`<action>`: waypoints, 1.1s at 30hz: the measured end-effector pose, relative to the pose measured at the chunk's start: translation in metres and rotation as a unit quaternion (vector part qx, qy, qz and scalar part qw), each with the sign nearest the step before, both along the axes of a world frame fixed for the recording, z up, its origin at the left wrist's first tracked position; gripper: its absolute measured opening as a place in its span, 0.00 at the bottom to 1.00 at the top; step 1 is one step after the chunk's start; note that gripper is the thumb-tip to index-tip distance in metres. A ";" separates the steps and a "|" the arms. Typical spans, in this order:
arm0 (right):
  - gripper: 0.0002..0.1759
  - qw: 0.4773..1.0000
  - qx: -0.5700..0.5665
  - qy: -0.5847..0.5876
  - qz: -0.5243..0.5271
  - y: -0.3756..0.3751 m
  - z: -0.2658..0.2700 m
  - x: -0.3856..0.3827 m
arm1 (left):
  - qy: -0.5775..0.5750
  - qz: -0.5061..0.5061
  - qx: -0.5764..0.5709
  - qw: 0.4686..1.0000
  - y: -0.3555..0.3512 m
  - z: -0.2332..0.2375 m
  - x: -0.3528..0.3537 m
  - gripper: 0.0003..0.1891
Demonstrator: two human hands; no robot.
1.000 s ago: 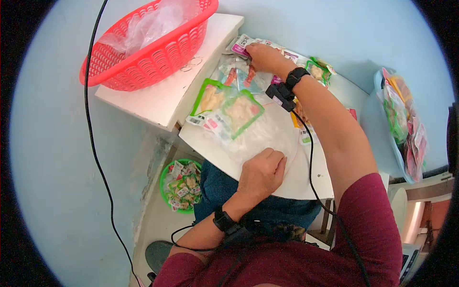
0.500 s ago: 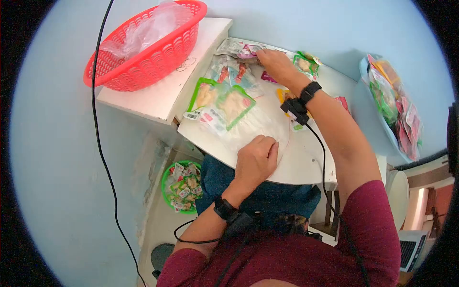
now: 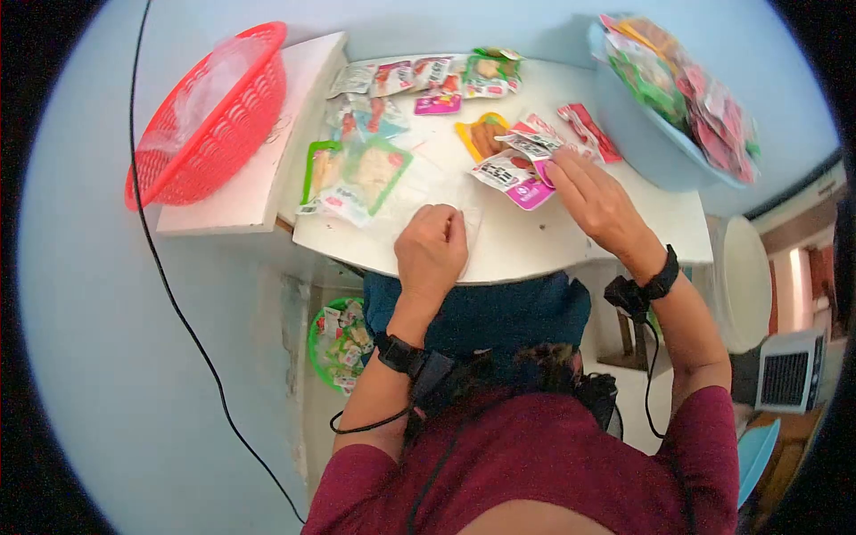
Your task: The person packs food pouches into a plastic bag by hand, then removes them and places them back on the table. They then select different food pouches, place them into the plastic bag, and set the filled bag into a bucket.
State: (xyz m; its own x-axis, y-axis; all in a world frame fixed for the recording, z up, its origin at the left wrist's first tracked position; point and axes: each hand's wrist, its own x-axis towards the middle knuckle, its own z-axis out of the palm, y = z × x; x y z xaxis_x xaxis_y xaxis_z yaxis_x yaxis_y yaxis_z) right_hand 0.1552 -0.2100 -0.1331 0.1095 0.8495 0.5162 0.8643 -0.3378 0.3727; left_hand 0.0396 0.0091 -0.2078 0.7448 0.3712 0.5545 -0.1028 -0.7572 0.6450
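My left hand (image 3: 432, 250) is closed in a pinch on the near edge of a clear plastic bag (image 3: 415, 183) lying on the white table. Two green-edged snack packets (image 3: 379, 174) sit in the bag's far left part. My right hand (image 3: 597, 201) is closed on a white-and-purple snack packet (image 3: 517, 178), its fingers at the packet's right end. Just beyond lies a yellow-edged packet (image 3: 484, 135) with brown food showing. Red packets (image 3: 588, 132) are a little farther right.
More packets (image 3: 392, 78) line the table's back edge, with a green one (image 3: 492, 73) at their right end. A red basket (image 3: 214, 125) holding clear plastic stands left. A blue tub (image 3: 642, 134) of packets stands right. Below is a green basket (image 3: 312, 343) of packets.
My right hand has come back from the far row of packets to the table's right side and now holds a white-and-purple packet. My left hand stays at the bag; the camera view has shifted.
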 end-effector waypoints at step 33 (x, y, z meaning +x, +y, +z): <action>0.38 0.845 0.139 0.373 -0.358 -0.089 -0.051 0.001 | -0.038 0.004 0.011 0.999 -0.003 0.004 -0.003 0.04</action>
State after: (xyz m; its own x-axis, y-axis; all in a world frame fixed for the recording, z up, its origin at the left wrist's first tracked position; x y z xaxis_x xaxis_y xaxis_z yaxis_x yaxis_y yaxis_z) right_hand 0.1566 -0.2989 -0.1837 0.9267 0.2841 0.2461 0.3601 -0.8586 -0.3648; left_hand 0.0369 0.0066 -0.2035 0.6977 0.3634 0.6173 -0.1454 -0.7720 0.6188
